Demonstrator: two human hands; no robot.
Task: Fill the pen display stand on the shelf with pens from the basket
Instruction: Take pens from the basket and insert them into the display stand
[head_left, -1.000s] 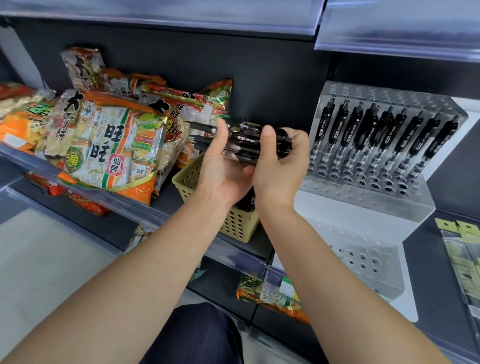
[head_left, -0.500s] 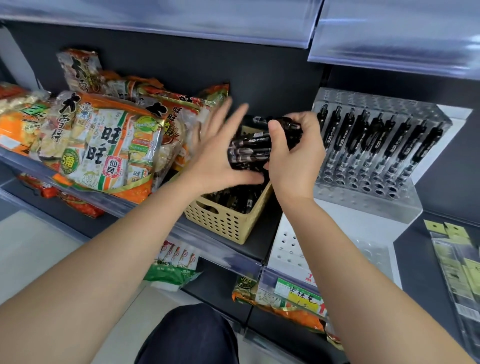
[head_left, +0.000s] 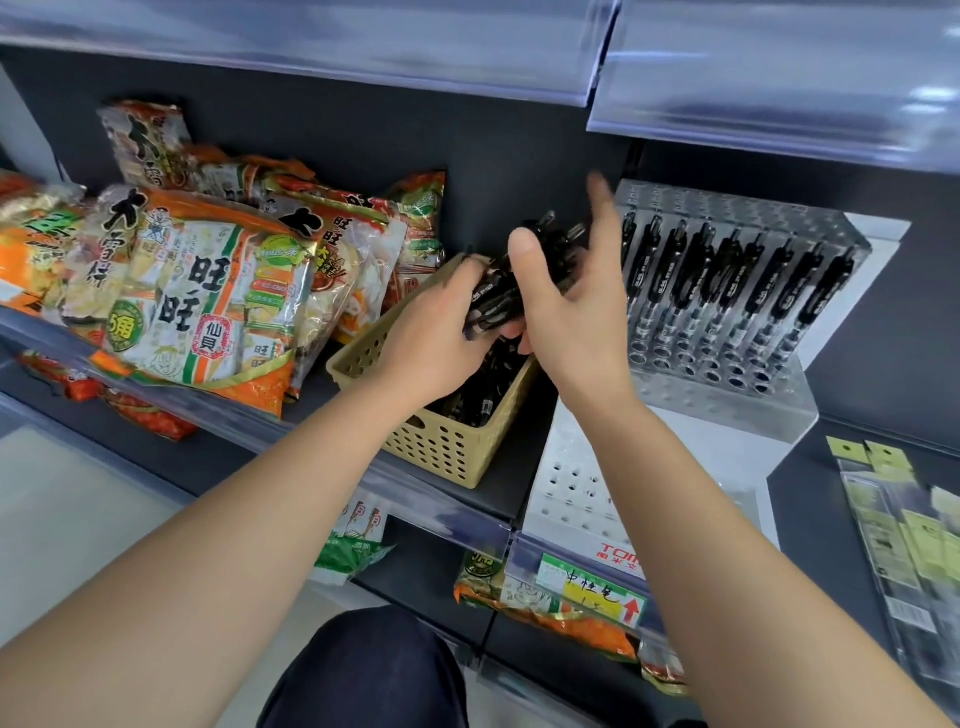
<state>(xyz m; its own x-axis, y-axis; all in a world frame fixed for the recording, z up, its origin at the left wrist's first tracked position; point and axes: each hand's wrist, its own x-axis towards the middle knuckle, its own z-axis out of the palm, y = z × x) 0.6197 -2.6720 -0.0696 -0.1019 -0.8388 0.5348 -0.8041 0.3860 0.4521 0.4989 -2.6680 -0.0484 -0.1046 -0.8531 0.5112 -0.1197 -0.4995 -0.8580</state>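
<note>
Seeing one shelf carrying one stand at right, with about nine pens slotted in a single row. Finding one basket just left of it, with more lying inside. Now curling the left hand round the bundle above the basket, after spreading it flat half a second ago. Loosening the right hand against the bundle, thumb up, one finger raised and blurred; not managing to tell whether gripping.

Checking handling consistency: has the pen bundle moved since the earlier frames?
Yes. The pen bundle, level before, now slants upward above the basket, slightly farther left of the display stand.
</note>
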